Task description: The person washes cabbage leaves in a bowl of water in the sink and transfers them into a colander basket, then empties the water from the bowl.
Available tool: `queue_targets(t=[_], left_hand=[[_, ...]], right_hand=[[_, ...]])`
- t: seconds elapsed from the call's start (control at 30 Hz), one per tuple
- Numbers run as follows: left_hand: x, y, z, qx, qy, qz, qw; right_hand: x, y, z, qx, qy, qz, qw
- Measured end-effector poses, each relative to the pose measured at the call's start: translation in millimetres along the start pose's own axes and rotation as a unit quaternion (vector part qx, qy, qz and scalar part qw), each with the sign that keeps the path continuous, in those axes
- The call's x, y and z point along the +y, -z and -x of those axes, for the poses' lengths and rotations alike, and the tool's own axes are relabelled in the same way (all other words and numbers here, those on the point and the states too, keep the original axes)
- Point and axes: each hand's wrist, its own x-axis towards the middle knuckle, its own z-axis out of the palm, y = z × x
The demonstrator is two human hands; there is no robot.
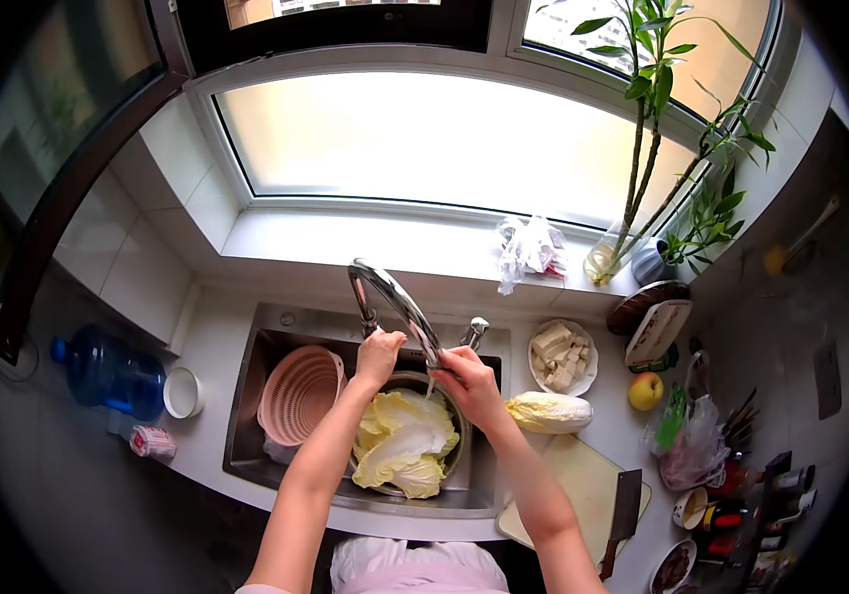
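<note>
My left hand (379, 358) is closed at the foot of the chrome faucet (393, 287); its fingertips are partly hidden. The fingers of my right hand (470, 384) close round the end of the curved spout. A thin stream of water seems to fall from the spout. Below both hands, yellow-white napa cabbage leaves (407, 436) fill a round metal bowl (460, 457) in the steel sink (246, 436). To the left of the bowl, a pink colander (298, 394) stands tilted in the sink.
Right of the sink lie a napa cabbage (549, 412), a plate of tofu pieces (561, 356), an apple (645, 391) and a cutting board (565, 477) with a cleaver (624, 507). On the left stand a blue water jug (113, 374) and a white bowl (183, 393).
</note>
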Motion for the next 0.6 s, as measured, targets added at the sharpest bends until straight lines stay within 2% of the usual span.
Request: queue_targets(t=[0.2,0.27,0.6], left_hand=[[-3.6,1.1,-2.6,-0.007,-0.014,0.019,1.0],[-4.6,0.4,-3.9,-0.013,-0.016,0.022,1.0],[-7.5,4.2,-9.2,-0.008,-0.037,0.034,0.999]], right_hand=[[3.2,-3.0,3.5,0.019,0.008,0.0,1.0],[-1.2,-3.3,4.3,0.014,-0.026,-0.014,0.999],[-15.7,-12.4,10.4,0.031,-0.061,-0.016,0.998]])
